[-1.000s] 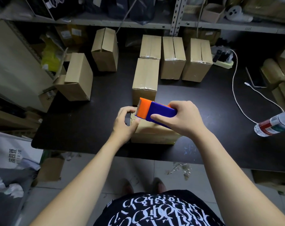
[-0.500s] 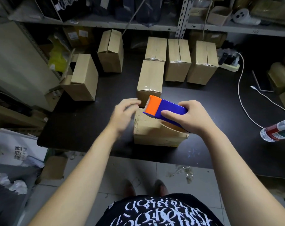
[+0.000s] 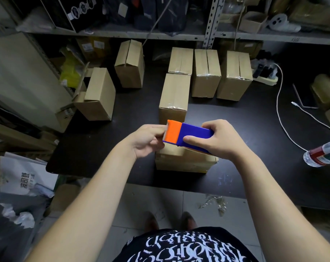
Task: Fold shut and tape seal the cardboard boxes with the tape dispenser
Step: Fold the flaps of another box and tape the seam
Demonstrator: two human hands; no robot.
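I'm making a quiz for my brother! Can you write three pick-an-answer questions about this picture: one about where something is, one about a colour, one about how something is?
1. Where is the tape dispenser?
A. On the shelf.
B. In the right hand, above the nearest box.
C. On the floor.

2. What colour is its head?
A. Green.
B. White.
C. Orange.

3. How is the box just behind?
A. Closed, with shiny tape.
B. Open, flaps up.
C. Squashed flat.

Answers:
1 B, the right hand grips it over that box.
2 C, the toothed end is orange.
3 A, its flaps lie flat and tape shines at its near edge.
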